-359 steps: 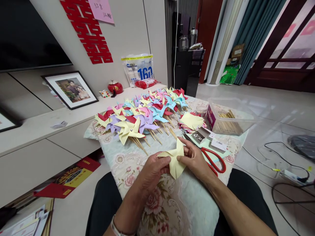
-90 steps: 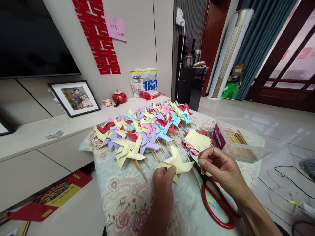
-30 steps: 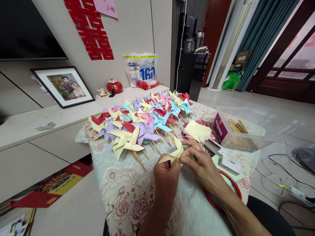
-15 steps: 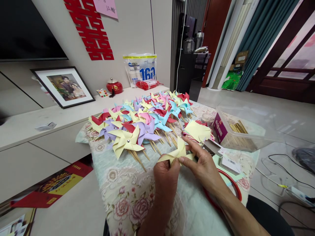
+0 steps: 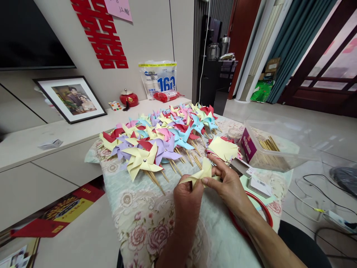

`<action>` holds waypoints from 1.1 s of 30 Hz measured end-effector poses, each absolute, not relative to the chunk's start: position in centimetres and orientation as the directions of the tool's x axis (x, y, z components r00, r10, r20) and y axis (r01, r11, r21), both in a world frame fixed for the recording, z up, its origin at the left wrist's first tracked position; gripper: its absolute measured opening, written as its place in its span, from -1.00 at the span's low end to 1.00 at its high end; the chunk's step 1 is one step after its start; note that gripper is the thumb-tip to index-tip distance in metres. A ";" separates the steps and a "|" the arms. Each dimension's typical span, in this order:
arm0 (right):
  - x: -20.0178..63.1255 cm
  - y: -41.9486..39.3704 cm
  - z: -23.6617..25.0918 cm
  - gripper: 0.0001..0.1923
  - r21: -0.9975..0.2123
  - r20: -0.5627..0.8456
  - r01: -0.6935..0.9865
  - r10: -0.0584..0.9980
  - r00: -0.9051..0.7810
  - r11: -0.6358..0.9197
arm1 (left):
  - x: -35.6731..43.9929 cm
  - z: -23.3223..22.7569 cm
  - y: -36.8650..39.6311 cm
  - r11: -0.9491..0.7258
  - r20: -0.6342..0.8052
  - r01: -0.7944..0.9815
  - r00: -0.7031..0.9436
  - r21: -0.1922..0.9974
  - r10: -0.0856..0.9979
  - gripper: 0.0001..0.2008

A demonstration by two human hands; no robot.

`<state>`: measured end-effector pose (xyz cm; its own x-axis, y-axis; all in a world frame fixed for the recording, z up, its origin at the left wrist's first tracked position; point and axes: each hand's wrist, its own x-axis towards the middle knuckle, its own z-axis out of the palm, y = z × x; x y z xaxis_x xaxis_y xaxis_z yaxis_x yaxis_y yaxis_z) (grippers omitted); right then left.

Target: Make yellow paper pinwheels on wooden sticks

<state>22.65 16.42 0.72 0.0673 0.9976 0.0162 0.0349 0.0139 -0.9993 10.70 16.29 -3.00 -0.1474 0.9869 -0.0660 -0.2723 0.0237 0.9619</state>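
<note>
Pale yellow pinwheel (image 5: 206,171), pinched by left hand (image 5: 189,203) and right hand (image 5: 228,186) above floral tablecloth (image 5: 139,223).
Pointing upward with one blade (image 5: 207,166), leftward with another; hard to tell a long axis.

This place is a home, and it seems to be the living room: a framed photograph (image 5: 74,99) stands on a white cabinet (image 5: 65,162), a dark television (image 5: 30,37) is above, and a teal curtain (image 5: 301,48) hangs near a glazed door (image 5: 312,99).
</note>
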 end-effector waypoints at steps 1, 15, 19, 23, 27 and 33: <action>22.6 16.4 0.7 -0.13 -0.999 0.017 0.029 0.997 0.073 0.015 | 10.7 -3.1 16.3 0.021 -0.065 -0.271 -0.153 0.962 0.986 -0.89; 22.5 16.6 0.0 -0.20 -0.999 -0.004 0.046 0.995 0.104 -0.008 | 10.9 -2.2 15.9 0.022 -0.084 -0.266 -0.223 0.964 0.971 -0.83; 22.5 16.6 -0.1 -0.27 -0.996 0.025 0.085 0.994 0.107 0.016 | 10.9 -2.3 15.8 0.030 -0.092 -0.271 -0.222 0.962 0.971 -0.83; 22.4 16.7 -0.1 -0.31 -0.994 0.033 0.103 0.992 0.118 0.020 | 10.9 -2.4 15.8 0.026 -0.082 -0.239 -0.226 0.971 0.971 -0.83; 22.3 16.7 -0.1 -0.34 -0.993 0.041 0.117 0.991 0.131 0.026 | 10.9 -2.3 15.8 0.018 -0.072 -0.217 -0.242 0.976 0.968 -0.82; 22.3 16.7 0.0 -0.38 -0.992 0.044 0.125 0.992 0.120 0.029 | 10.9 -2.1 15.8 0.024 -0.081 -0.223 -0.249 0.975 0.965 -0.83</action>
<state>22.29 16.67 -0.03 0.1204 0.9917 0.0442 0.1251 0.0290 -0.9917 10.91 15.79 -2.07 -0.2486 0.9652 -0.0807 -0.2228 0.0241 0.9746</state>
